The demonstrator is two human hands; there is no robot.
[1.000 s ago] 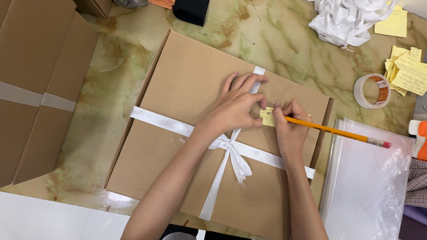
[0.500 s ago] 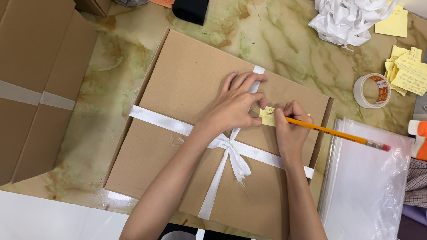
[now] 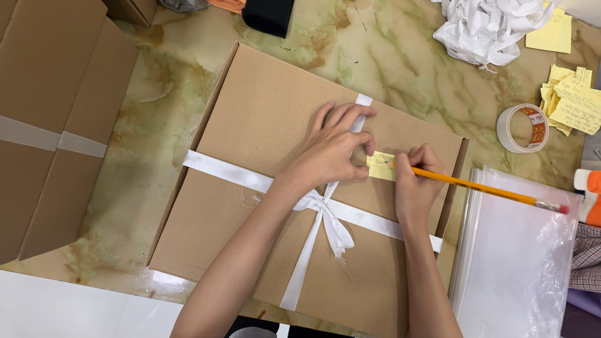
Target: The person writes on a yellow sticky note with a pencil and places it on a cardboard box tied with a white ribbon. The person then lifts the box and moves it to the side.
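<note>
At frame centre, the left hand [image 3: 332,147] pins a yellow note [image 3: 380,166] on the ribboned box [image 3: 263,119]; just right of it, the right hand [image 3: 416,181] grips a pencil [image 3: 482,186] whose tip touches the note.

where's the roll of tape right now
In the head view the roll of tape lies at the right on the marble table, between the cardboard box and the yellow notes.

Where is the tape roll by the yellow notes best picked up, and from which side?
Judging by its pose, from above: the tape roll lies flat on the marble table, hole up. A pinch across the ring wall, one finger inside, should hold it.
</note>
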